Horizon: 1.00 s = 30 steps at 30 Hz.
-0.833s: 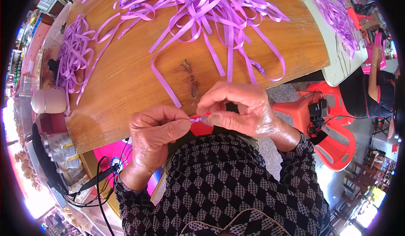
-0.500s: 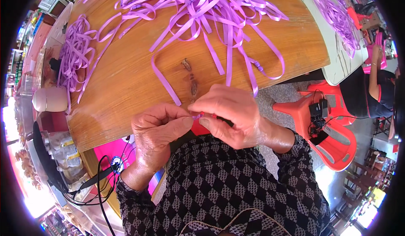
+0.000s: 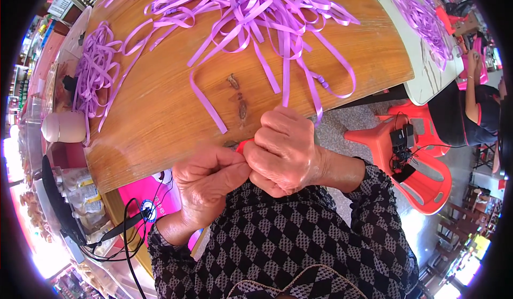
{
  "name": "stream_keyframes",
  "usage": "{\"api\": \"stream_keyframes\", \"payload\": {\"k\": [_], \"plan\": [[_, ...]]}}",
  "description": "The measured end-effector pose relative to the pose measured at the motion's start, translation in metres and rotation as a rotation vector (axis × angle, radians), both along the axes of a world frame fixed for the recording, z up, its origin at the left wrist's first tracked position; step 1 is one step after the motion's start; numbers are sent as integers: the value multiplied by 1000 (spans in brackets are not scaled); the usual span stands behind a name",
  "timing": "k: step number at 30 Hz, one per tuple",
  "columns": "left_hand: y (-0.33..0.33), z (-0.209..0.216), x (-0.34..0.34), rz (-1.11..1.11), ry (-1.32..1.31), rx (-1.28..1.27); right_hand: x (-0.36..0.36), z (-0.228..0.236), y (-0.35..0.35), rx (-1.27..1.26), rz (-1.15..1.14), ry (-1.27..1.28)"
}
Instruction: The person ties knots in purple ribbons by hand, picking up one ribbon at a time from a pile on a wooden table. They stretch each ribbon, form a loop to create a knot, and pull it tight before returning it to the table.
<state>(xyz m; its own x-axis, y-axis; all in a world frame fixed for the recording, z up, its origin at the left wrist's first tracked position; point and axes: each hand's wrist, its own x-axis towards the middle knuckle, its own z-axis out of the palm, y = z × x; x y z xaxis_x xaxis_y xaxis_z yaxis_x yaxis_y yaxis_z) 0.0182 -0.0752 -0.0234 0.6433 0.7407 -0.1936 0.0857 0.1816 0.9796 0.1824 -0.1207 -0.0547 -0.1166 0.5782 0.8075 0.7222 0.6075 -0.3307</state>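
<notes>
2 hands meet over a hidden piece; the ribbon work seems only partly done.
The left hand (image 3: pixel 211 178) has thumb and forefinger almost together, touching the right hand (image 3: pixel 283 152), which is curled into a fist; what they hold, I cannot tell. The heap of glossy, flat purple ribbons (image 3: pixel 262 7) lies on the brown wooden table (image 3: pixel 155 122). 1 ribbon carries a small purple coil-like piece (image 3: pixel 320 81), perhaps finished; how many remain is not clear.

Left hand (image 3: pixel 208 178) slightly blurred, thumb laid against bent forefinger, meets right hand (image 3: pixel 283 152), which is curled closed, knuckles up, both wrists (image 3: pixel 340 171) angled inward.
</notes>
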Motion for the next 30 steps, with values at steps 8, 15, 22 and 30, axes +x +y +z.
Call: {"api": "stream_keyframes", "payload": {"k": [8, 15, 22, 30], "plan": [[8, -1, 11, 201, -67, -330, 24, -1, -4, -338, 113, 372], [11, 1, 15, 209, -242, -428, -13, -6, -13, -739, 341, 816], [69, 38, -12, 108, -759, -421, 21, 27, -11, -1294, 631, 963], [92, 61, 15, -212, -948, -510, -14, 49, 24, -744, 452, 641]]}}
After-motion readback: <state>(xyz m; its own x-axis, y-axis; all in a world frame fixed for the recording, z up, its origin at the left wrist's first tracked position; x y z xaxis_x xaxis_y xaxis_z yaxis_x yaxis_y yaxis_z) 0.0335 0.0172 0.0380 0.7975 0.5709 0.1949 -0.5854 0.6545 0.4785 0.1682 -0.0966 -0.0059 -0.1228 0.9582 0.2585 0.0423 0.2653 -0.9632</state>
